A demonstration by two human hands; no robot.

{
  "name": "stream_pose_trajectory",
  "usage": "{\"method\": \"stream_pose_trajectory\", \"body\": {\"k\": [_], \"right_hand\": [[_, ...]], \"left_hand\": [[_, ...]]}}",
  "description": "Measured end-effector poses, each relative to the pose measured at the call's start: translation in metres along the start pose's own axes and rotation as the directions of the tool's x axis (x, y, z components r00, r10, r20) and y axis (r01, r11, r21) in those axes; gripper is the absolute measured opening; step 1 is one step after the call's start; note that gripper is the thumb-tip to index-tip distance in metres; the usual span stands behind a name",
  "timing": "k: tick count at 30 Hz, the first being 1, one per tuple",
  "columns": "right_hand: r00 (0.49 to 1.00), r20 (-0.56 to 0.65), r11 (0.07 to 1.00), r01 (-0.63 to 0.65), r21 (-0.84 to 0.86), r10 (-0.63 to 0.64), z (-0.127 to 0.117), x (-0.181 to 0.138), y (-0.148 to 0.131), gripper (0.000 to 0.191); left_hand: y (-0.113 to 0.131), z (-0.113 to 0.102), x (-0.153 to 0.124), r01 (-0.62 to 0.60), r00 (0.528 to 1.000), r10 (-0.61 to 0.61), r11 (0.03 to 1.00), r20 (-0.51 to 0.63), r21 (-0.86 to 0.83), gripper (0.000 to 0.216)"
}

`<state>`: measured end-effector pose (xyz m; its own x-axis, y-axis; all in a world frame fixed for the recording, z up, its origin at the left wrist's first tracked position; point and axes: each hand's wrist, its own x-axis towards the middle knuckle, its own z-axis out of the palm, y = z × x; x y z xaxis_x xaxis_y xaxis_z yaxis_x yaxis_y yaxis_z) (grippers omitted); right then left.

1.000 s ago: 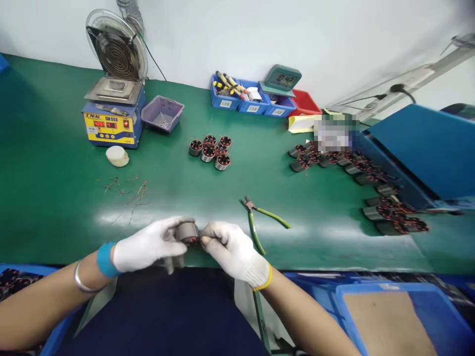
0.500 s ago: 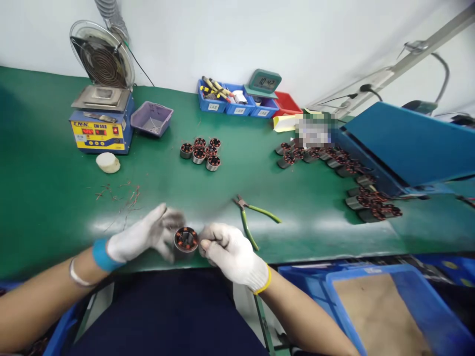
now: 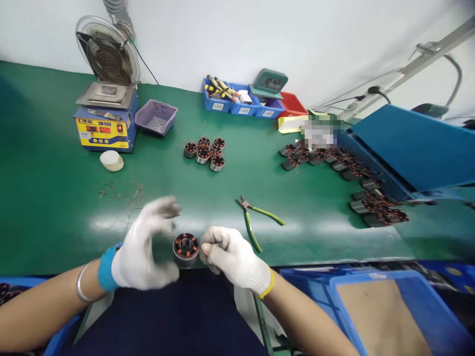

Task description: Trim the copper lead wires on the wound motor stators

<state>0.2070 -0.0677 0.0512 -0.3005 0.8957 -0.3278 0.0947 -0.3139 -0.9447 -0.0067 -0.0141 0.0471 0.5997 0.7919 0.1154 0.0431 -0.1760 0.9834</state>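
Left hand (image 3: 141,249): white glove, thumb and fingers spread wide, grasping nothing. Right hand (image 3: 233,257): white glove, fingers curled, thumb pressed to forefinger; cannot tell whether anything is pinched. Stator (image 3: 186,249): one, upright between the hands near the bench (image 3: 159,180) edge, copper windings uppermost.

Clock positions from the stator, 12 away from the wearer:
- 2: pliers (image 3: 248,225), green handles, lying open.
- 10: wire clippings (image 3: 137,196), loose.
- Between 10 and 11: solder pot (image 3: 106,133), yellow panel marked "CM558", brand lettering blurred, red digits.
- Past 12: six stators (image 3: 203,155), clustered.
- 1: blue bins (image 3: 243,109), white labels, characters small; clock (image 3: 270,80), "10:42".
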Motion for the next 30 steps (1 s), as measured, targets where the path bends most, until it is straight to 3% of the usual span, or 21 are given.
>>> {"method": "stream_pose_trajectory", "body": {"k": [1,2,3,4,5,6,8,10,11,13,15,17,20,21,23,27,30], "right_hand": [[0.999,-0.028,0.998,0.017,-0.067,-0.019,0.000,0.000,-0.001,0.019],[0.998,-0.055,0.992,0.024,-0.127,-0.032,0.000,0.000,-0.001,0.016],[0.996,-0.078,0.985,0.017,-0.173,-0.031,0.000,0.001,-0.001,0.014],[0.995,-0.097,0.981,-0.004,-0.192,-0.015,0.000,0.003,0.000,0.012],[0.994,-0.107,0.983,-0.032,-0.182,0.012,-0.001,0.005,0.001,0.011],[0.993,-0.110,0.988,-0.062,-0.142,0.046,-0.001,0.007,0.002,0.012],[0.992,-0.083,0.995,-0.097,0.007,0.097,-0.001,0.010,0.003,0.015],[0.993,-0.038,0.987,-0.110,0.120,0.115,-0.001,0.011,0.001,0.019],[0.993,-0.032,0.987,-0.113,0.112,0.118,-0.001,0.010,-0.001,0.020],[0.992,-0.065,0.993,-0.115,-0.037,0.112,0.000,0.008,-0.005,0.017],[0.991,-0.122,0.956,-0.083,-0.282,0.050,0.001,0.008,-0.006,0.012],[0.988,-0.152,0.880,-0.046,-0.473,-0.030,0.001,0.010,-0.003,0.011],[0.988,-0.155,0.828,-0.096,-0.552,0.011,-0.002,0.016,0.005,0.013],[0.987,-0.153,0.824,-0.129,-0.552,0.052,-0.003,0.018,0.008,0.014],[0.984,-0.147,0.785,-0.170,-0.596,0.102,-0.005,0.021,0.010,0.016],[0.994,-0.111,0.520,-0.103,-0.848,0.016,-0.006,0.024,0.012,0.018],[0.997,-0.013,0.258,0.006,-0.966,-0.072,-0.004,0.024,0.016,0.021]], "left_hand": [[-0.004,0.000,0.003,0.175,0.984,-0.177,0.977,-0.003,-0.124,0.037],[-0.006,0.001,0.007,0.380,0.925,-0.364,0.899,0.112,-0.219,0.044],[-0.008,0.001,0.009,0.555,0.827,-0.493,0.792,0.272,-0.255,0.047],[-0.008,0.002,0.011,0.663,0.734,-0.548,0.706,0.400,-0.249,0.046],[-0.006,0.002,0.011,0.691,0.705,-0.555,0.676,0.441,-0.256,0.043],[-0.003,0.001,0.011,0.649,0.747,-0.519,0.705,0.415,-0.287,0.039],[0.003,0.000,0.008,0.427,0.902,-0.352,0.813,0.251,-0.395,0.026],[0.008,-0.001,0.006,0.195,0.981,-0.170,0.868,0.096,-0.456,0.019],[0.009,-0.001,0.006,0.137,0.991,-0.117,0.879,0.071,-0.457,0.018],[0.010,0.000,0.010,0.173,0.979,-0.119,0.911,0.162,-0.374,0.014],[0.006,0.004,0.015,0.238,0.923,-0.186,0.964,0.336,-0.122,0.038],[-0.001,0.007,0.020,0.130,0.912,-0.202,0.968,0.357,0.217,0.035],[-0.016,0.011,0.024,-0.153,0.953,-0.052,0.768,0.299,0.622,0.024],[-0.020,0.012,0.025,-0.204,0.950,-0.025,0.704,0.311,0.680,0.021],[-0.027,0.010,0.028,-0.251,0.938,-0.012,0.667,0.346,0.701,0.021],[-0.030,0.007,0.034,-0.200,0.958,-0.007,0.698,0.286,0.688,0.042],[-0.032,0.010,0.036,-0.115,0.976,-0.068,0.649,0.208,0.752,0.035]]}}
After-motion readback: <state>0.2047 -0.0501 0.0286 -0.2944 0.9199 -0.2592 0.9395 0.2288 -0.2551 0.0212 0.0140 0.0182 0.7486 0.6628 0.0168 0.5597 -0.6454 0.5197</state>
